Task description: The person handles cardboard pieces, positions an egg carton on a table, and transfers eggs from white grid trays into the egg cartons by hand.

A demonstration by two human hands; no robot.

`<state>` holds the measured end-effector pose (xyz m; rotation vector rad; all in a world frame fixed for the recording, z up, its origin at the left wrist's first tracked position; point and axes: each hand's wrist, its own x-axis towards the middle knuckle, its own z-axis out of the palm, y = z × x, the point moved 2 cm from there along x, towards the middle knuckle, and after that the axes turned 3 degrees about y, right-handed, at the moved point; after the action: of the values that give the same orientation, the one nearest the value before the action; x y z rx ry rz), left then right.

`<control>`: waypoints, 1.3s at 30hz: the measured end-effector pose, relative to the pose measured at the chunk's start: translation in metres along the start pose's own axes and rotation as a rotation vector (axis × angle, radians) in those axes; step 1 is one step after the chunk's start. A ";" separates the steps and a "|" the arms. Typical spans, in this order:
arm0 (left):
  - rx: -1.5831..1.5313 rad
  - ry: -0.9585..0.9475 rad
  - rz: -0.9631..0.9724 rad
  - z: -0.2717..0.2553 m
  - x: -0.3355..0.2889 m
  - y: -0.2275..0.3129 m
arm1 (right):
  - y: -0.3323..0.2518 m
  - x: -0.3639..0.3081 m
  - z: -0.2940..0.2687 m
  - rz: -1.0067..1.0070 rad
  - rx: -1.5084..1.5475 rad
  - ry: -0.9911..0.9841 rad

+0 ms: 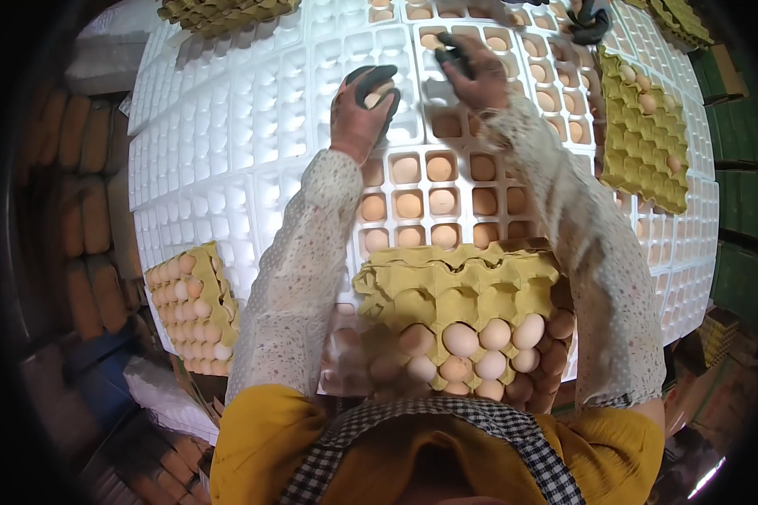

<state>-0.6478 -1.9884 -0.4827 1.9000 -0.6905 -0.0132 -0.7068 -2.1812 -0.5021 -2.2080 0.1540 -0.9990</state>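
Observation:
My left hand point(364, 118), in a glove with dark fingers, curls around a light brown egg point(376, 96) above the white foam trays point(265, 109). To its right, my right hand point(478, 77), gloved the same way, reaches over a tray cell with thumb and forefinger apart. Its fingertips are beside an egg point(429, 40) sitting in that cell. Nearer to me, brown eggs point(441, 201) fill several cells below both hands. Close to my body, a yellow pulp egg tray point(455, 278) has its far cells bare and eggs point(461, 339) in the near ones.
Another pulp tray full of eggs point(187, 301) stands at the left edge. On the right lies a pulp tray point(644, 143) with a few eggs. Stacked pulp trays point(227, 13) sit at the far left. Another person's dark-gloved hand point(591, 23) is at the far right.

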 end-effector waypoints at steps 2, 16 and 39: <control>0.135 -0.120 0.057 0.024 0.016 0.005 | 0.035 -0.018 0.024 -0.123 -0.242 -0.201; 0.234 -0.022 0.167 -0.012 -0.040 0.015 | -0.155 -0.038 -0.233 0.725 0.328 0.072; -0.637 -0.335 -0.588 -0.086 -0.193 0.182 | -0.181 -0.197 -0.308 0.939 1.383 0.074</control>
<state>-0.8643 -1.8744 -0.3480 1.4190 -0.2638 -0.8402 -1.0897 -2.1415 -0.3658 -0.6568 0.3489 -0.3651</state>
